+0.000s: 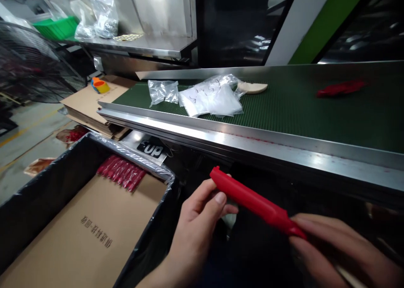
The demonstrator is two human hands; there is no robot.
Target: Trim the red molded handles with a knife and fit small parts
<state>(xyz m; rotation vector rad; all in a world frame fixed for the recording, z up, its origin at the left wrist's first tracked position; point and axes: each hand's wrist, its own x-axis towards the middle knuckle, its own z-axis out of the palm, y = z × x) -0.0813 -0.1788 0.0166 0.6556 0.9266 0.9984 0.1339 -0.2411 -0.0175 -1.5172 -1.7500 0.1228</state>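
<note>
Handle (252, 202), red moulded plastic, likely light, stiff and smooth, is pinched at each end by left hand (197, 220) and right hand (334, 250) fingertips below the conveyor (284, 147) edge.

The long red plastic handle (255, 204) lay between left hand (195, 220) and right hand (331, 250), before the green conveyor belt (299, 111); the black-lined cardboard box (47, 204) stood left
</note>
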